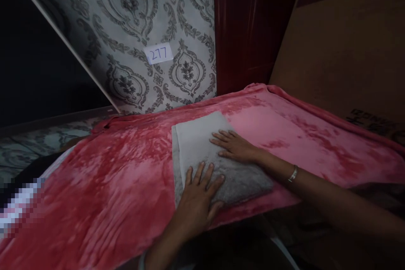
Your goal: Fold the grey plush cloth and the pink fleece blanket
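A fleecy grey cloth, folded into a rough rectangle, lies on a plush, mottled pink-red blanket. On the cloth, left hand and right hand rest flat, fingers spread, grasping nothing. Beyond the cloth: damask-patterned wall.

The surface is a mottled red-and-pink plush blanket, creased at near left, with a raised fold along the far right edge. One folded, rectangular grey plush cloth lies directly upon it, centrally.
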The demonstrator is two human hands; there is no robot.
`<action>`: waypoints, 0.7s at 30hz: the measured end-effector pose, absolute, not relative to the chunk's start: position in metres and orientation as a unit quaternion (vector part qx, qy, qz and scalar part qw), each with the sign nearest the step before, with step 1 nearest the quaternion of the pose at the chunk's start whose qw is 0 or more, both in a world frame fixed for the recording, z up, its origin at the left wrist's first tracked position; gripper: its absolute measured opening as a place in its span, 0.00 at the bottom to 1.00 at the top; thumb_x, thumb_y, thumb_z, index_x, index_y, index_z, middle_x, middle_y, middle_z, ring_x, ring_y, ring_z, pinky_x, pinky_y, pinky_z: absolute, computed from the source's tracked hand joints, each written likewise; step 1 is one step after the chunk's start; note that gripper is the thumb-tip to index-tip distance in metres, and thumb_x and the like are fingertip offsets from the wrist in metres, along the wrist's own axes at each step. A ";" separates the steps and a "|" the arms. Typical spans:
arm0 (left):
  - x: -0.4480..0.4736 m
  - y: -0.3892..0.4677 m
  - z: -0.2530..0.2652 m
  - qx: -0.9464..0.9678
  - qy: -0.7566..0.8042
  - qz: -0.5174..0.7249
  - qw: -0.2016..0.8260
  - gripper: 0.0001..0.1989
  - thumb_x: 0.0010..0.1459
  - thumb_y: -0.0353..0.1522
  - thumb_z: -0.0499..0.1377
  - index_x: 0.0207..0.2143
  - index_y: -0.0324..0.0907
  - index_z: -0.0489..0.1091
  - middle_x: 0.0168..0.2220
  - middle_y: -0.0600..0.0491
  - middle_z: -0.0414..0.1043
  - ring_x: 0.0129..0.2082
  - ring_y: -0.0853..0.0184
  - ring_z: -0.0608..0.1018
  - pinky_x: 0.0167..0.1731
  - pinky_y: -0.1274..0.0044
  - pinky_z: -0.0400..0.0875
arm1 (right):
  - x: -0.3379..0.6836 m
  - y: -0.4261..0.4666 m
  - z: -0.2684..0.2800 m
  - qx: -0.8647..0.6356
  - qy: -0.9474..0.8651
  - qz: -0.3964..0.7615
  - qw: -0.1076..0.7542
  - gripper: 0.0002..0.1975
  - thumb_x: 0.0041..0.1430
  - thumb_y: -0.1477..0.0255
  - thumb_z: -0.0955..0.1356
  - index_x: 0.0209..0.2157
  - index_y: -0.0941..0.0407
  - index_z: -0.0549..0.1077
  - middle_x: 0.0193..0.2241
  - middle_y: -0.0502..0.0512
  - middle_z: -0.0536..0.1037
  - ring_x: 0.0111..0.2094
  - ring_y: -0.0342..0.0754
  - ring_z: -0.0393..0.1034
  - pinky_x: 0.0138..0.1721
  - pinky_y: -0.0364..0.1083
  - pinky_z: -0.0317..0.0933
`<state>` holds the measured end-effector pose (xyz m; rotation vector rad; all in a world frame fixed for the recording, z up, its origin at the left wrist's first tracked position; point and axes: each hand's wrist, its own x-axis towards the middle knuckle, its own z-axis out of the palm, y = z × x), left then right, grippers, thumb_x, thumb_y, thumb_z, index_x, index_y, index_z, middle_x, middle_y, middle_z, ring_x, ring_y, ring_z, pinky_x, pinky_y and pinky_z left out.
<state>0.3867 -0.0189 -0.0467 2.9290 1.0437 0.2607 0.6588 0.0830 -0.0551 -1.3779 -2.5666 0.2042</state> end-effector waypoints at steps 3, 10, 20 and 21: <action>0.387 -0.017 -0.047 0.940 0.331 0.082 0.020 0.35 0.63 0.37 0.59 0.70 0.59 0.52 0.75 0.52 0.41 0.74 0.48 0.43 0.66 0.42 0.45 | 0.662 0.112 -0.050 -0.514 -0.850 0.074 0.087 0.34 0.70 0.48 0.54 0.71 0.48 0.53 0.72 0.55 0.46 0.72 0.63 0.37 0.68 0.65 0.40; 0.383 -0.014 -0.050 0.938 0.328 0.095 0.059 0.36 0.62 0.41 0.60 0.70 0.62 0.51 0.75 0.54 0.40 0.73 0.47 0.44 0.67 0.41 0.43 | 0.655 0.157 -0.032 -0.602 -0.789 0.111 0.053 0.33 0.71 0.53 0.54 0.72 0.49 0.49 0.73 0.53 0.41 0.72 0.61 0.32 0.68 0.67 0.36; 0.384 -0.015 -0.046 0.934 0.334 0.100 0.072 0.33 0.64 0.41 0.57 0.69 0.61 0.54 0.74 0.52 0.42 0.73 0.47 0.46 0.66 0.41 0.43 | 0.644 0.146 -0.004 -0.618 -0.777 0.100 0.065 0.30 0.71 0.60 0.57 0.71 0.54 0.54 0.72 0.59 0.45 0.72 0.61 0.34 0.68 0.67 0.36; 0.382 -0.016 -0.049 0.933 0.333 0.118 0.076 0.33 0.64 0.41 0.57 0.70 0.60 0.53 0.75 0.51 0.39 0.73 0.47 0.45 0.66 0.42 0.43 | 0.640 0.133 -0.001 -0.597 -0.793 0.089 0.080 0.30 0.71 0.60 0.57 0.71 0.54 0.54 0.72 0.60 0.45 0.72 0.60 0.34 0.69 0.66 0.35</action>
